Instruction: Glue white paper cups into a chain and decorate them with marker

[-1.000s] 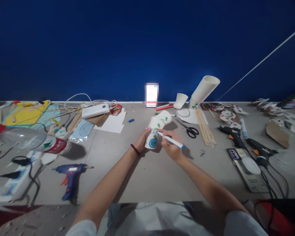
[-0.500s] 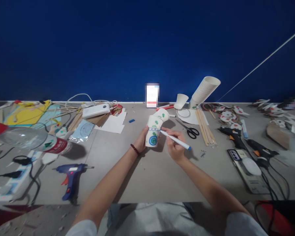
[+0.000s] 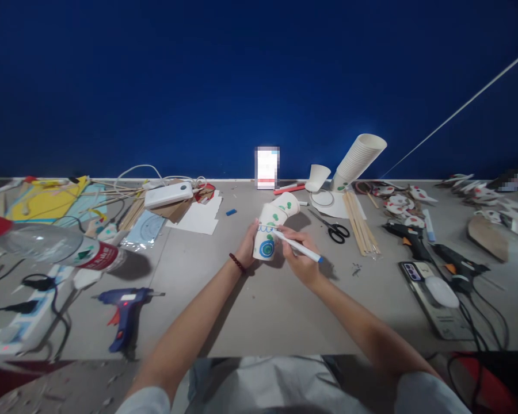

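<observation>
Paper cups (image 3: pixel 273 227), joined into a bent figure with green spots and a blue-and-green ring, sat at the middle of the tabletop (image 3: pixel 259 310), just in front of the person. The left hand (image 3: pixel 247 247) had its fingers wrapped around the lower cup from the left, a closed grip that held the figure tilted off the surface. The right hand (image 3: pixel 300 256) pinched a white marker (image 3: pixel 297 246) with a blue end, fingers closed on its barrel, and the tip touched the side of the lower cup just beneath a wavy blue line. A dark bead bracelet (image 3: pixel 237 263) circled the left wrist.

Behind the cups lay black scissors (image 3: pixel 334 229) and a bundle of wooden sticks (image 3: pixel 360 227), with a leaning stack of plain cups (image 3: pixel 358 161) near the blue wall. To the left a blue glue gun (image 3: pixel 123 305) rested near the front edge, and a clear bottle (image 3: pixel 47 244) with a red cap lay on its side. White paper sheets (image 3: pixel 198 217) and a white power bank (image 3: pixel 167 194) lay farther back on the left. A black glue gun (image 3: pixel 408 236) and a phone (image 3: pixel 431 293) lay to the right.
</observation>
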`<state>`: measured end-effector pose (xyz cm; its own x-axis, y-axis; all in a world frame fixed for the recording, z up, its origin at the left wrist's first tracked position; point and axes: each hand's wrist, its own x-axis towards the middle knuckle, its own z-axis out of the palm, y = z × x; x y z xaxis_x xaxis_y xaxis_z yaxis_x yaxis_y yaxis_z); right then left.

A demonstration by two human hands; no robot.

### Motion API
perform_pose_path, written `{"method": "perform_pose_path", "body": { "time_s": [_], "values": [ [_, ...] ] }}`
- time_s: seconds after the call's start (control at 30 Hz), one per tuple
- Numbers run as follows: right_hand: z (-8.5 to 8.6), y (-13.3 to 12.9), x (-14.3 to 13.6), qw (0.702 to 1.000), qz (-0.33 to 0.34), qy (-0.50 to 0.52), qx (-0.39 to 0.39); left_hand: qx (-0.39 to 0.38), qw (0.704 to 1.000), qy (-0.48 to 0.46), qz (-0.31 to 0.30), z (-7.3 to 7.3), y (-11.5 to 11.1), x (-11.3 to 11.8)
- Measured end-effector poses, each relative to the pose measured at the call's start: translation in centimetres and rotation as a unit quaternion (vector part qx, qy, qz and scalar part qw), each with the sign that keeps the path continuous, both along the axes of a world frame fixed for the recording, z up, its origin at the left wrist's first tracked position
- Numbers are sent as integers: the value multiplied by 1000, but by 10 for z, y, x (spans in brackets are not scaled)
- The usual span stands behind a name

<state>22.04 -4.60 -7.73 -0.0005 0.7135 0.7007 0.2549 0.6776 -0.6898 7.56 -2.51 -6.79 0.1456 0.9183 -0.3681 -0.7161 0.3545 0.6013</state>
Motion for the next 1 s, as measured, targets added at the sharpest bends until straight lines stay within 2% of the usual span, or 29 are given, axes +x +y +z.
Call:
{"method": "perform_pose_path", "body": {
  "time_s": [0.17,0.4,0.53,0.8,1.0],
  "values": [
    [3,0,1,998,-25,-45,23,1,1000,-2,17,1,0,2],
    [3,0,1,998,-33,-51,29,16,1000,7,22,2,-3,3],
    [3,0,1,997,-43,-60,32,38,998,28,44,-1,-2,4],
    [3,1,2,997,-34,-63,18,60,996,40,53,-12,0,3],
    [3,0,2,998,-25,-55,17,54,996,40,53,-11,0,3]
  ]
}}
